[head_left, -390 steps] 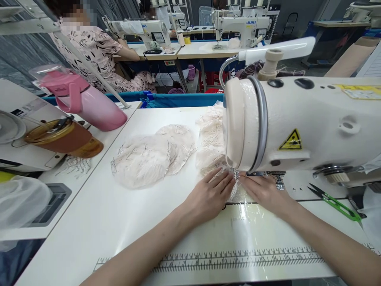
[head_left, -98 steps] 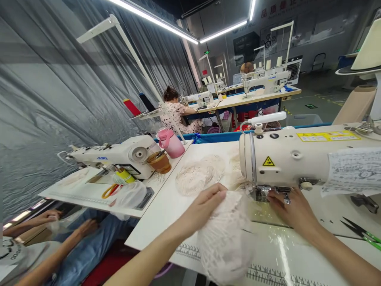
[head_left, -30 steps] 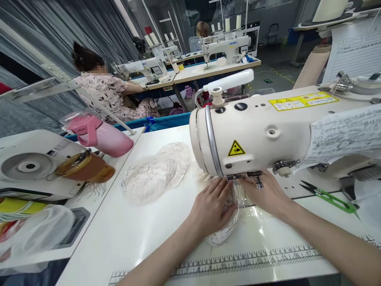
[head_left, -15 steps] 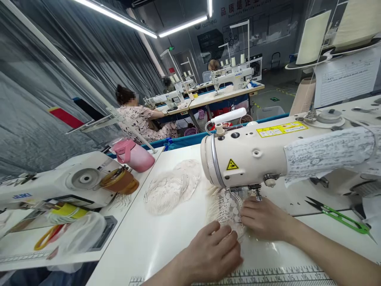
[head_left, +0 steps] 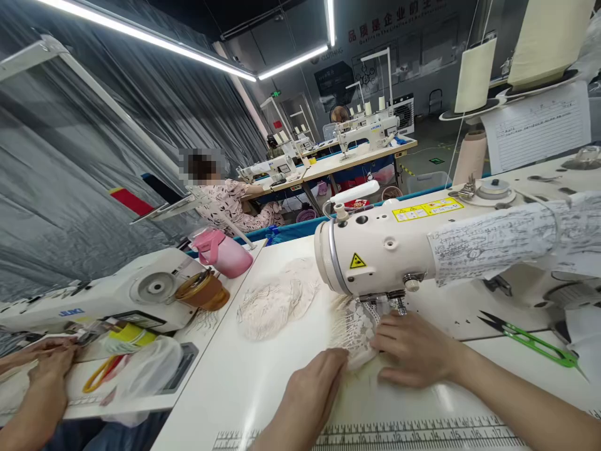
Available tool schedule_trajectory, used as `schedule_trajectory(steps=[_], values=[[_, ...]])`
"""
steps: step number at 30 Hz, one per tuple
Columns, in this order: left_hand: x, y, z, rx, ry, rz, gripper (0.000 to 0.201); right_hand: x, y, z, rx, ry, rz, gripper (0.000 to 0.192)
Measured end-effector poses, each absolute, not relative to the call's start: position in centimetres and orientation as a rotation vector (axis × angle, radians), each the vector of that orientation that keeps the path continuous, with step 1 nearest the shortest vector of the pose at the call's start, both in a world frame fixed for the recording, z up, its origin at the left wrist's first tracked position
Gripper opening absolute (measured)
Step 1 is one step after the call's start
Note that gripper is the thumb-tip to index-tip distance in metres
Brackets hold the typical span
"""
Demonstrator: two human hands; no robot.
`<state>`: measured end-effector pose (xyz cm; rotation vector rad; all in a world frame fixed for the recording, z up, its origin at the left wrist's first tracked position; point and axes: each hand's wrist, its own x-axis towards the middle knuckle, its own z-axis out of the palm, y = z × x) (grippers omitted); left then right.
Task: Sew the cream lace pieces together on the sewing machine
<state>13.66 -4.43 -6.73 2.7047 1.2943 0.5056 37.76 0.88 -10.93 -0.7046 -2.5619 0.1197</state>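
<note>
A cream lace piece (head_left: pixel 353 329) lies on the white table under the foot of a white sewing machine (head_left: pixel 389 254). My left hand (head_left: pixel 313 389) rests flat at the lace's near left edge, fingers together. My right hand (head_left: pixel 413 347) presses down on the lace's right side, just in front of the needle. A stack of similar lace pieces (head_left: pixel 275 299) sits to the left of the machine head.
Green thread snips (head_left: pixel 533 341) lie at the right. A pink flask (head_left: pixel 224 254) and an amber cup (head_left: pixel 203 291) stand at the left by a second machine (head_left: pixel 103 297), where another person's hands (head_left: pixel 44 369) work. A ruler strip (head_left: pixel 399 433) runs along the table's front edge.
My view has lifted a little. My left hand slid down and left along the lace edge. Another person's hands have come into view at the left machine.
</note>
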Motion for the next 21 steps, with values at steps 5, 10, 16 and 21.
schedule_trajectory(steps=[5, 10, 16, 21], values=[[14.6, -3.3, -3.7, 2.41, 1.46, 0.238, 0.012, 37.0, 1.1, -11.7, -0.677, -2.477, -0.123, 0.016], [14.8, -2.2, -3.6, 2.622, 1.309, -0.032, 0.042, 37.0, 1.1, -11.5, -0.679, -2.443, -0.108, 0.023], [14.2, -2.0, -4.8, 2.701, 1.309, 0.334, 0.03, 37.3, 0.6, -10.7, -0.715, -2.499, 0.059, 0.015], [14.9, -2.1, -4.4, 2.673, 1.256, 0.5, 0.015, 37.1, 0.2, -10.7, -0.868, -2.493, 0.152, 0.029]])
